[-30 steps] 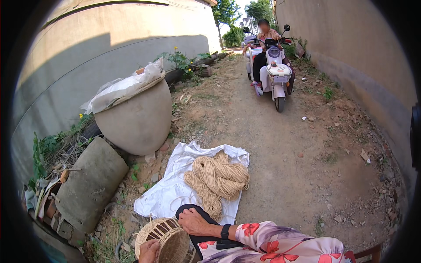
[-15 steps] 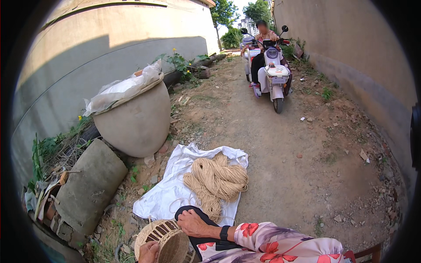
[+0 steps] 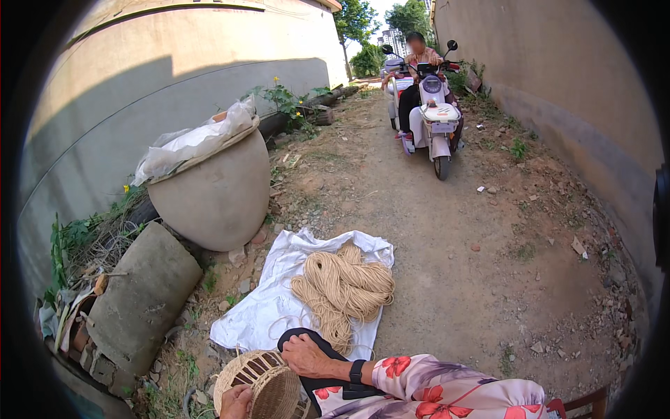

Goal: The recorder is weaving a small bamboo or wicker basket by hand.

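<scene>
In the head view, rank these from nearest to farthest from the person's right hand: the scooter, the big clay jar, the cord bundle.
From the right hand:
1. Cord bundle, just ahead on the white cloth.
2. Big clay jar, ahead to the left.
3. Scooter, far up the lane.

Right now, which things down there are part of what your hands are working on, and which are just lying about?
In hand:
woven basket, held by left hand
right hand on the basket's rim
cord bundle on white cloth

Lying about:
big clay jar
concrete cylinder
scooter with a rider
</scene>
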The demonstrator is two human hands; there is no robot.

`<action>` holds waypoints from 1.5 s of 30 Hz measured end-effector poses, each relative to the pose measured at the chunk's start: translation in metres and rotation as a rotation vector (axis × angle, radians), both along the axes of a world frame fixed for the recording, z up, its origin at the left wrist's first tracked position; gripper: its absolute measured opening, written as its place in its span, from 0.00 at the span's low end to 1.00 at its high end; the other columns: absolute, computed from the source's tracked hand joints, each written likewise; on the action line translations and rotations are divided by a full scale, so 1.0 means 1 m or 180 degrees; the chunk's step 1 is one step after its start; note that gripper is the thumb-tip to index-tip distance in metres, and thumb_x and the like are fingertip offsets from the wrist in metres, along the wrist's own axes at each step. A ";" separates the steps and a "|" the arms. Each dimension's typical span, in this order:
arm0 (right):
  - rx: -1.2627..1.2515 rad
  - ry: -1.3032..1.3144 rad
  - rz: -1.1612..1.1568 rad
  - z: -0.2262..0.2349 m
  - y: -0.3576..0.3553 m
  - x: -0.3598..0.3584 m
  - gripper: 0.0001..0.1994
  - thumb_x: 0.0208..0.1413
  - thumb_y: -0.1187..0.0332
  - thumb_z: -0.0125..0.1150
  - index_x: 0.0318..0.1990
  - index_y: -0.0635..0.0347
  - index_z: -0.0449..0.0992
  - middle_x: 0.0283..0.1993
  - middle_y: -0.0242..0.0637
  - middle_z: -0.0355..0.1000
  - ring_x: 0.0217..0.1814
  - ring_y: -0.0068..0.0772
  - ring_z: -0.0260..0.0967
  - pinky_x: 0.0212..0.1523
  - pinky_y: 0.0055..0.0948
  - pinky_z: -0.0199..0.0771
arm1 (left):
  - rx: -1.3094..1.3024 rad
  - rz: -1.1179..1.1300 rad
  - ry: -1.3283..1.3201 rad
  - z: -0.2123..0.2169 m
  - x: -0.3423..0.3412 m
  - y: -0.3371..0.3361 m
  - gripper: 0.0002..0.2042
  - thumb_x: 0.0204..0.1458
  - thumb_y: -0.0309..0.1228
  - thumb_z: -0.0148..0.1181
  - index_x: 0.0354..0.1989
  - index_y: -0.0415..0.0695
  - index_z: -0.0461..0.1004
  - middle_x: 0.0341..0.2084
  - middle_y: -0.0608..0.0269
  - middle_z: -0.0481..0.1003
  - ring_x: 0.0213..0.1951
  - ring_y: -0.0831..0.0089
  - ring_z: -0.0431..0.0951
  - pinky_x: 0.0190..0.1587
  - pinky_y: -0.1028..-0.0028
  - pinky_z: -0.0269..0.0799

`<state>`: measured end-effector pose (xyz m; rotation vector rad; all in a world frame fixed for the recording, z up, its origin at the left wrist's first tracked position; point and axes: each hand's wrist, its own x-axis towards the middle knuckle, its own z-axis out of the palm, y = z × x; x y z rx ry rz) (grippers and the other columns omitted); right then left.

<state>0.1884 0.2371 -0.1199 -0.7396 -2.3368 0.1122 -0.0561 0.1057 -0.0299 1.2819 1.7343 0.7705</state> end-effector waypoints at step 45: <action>0.0121 0.0223 0.1510 0.067 -0.057 -0.060 0.18 0.49 0.68 0.63 0.49 0.60 0.73 0.40 0.39 0.64 0.43 0.39 0.64 0.42 0.37 0.66 | 0.1969 0.0389 0.2874 0.049 -0.005 -0.009 0.06 0.52 0.33 0.63 0.33 0.44 0.77 0.24 0.59 0.77 0.31 0.60 0.77 0.35 0.64 0.69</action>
